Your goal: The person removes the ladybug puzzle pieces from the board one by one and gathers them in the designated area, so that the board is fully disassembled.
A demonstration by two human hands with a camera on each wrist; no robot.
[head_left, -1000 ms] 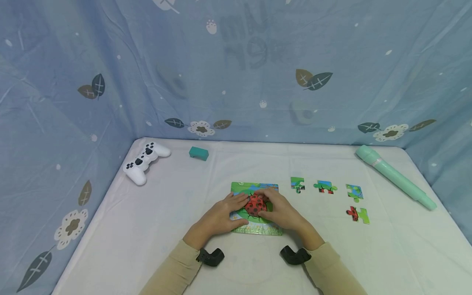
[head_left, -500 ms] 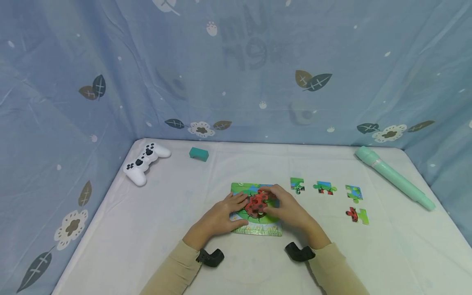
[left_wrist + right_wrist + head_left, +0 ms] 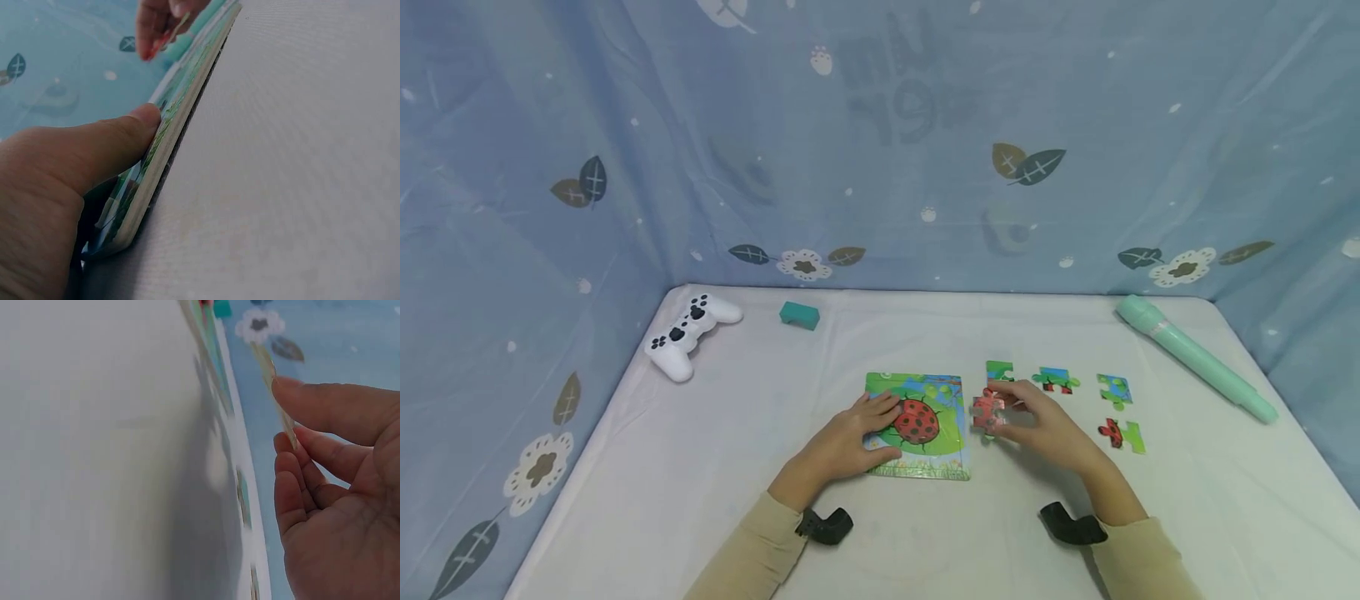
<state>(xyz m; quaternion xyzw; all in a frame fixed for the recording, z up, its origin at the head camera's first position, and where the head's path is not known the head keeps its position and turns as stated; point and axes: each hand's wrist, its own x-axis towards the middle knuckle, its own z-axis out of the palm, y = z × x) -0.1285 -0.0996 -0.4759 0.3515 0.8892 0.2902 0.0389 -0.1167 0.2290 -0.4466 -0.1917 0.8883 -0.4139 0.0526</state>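
Two hands were at work over the white worktop (image 3: 775, 400), well apart from each other. The left hand (image 3: 853, 440) lay on the puzzle board (image 3: 951, 408), fingers stretched over its left side; the left wrist view had the thumb pressed along the board's near edge. And on that board, plain to see, sat a red ladybird picture (image 3: 917, 422) with black spots, the fingertips reaching its left side.

Over to the right hand (image 3: 1051, 432), and here was a pinch! Thumb and fingers had a red puzzle piece (image 3: 988, 412) between them, just right of the board and clear of the worktop, turned edge-on in the right wrist view.

Four loose pieces lay beyond: a green corner piece (image 3: 1000, 370), partly hidden behind the hand and the red one; a blue-and-green piece with red at its lower edge (image 3: 1056, 381); another blue-and-green piece (image 3: 1115, 390); and, nearest the person, a red-and-green piece (image 3: 1122, 435).

Out wide, a white game controller (image 3: 692, 335) took the far left corner with a teal block (image 3: 800, 315) near it, and a mint-green tube (image 3: 1195, 358) slanted across the far right. Blue patterned cloth (image 3: 850, 125) hung behind it all.
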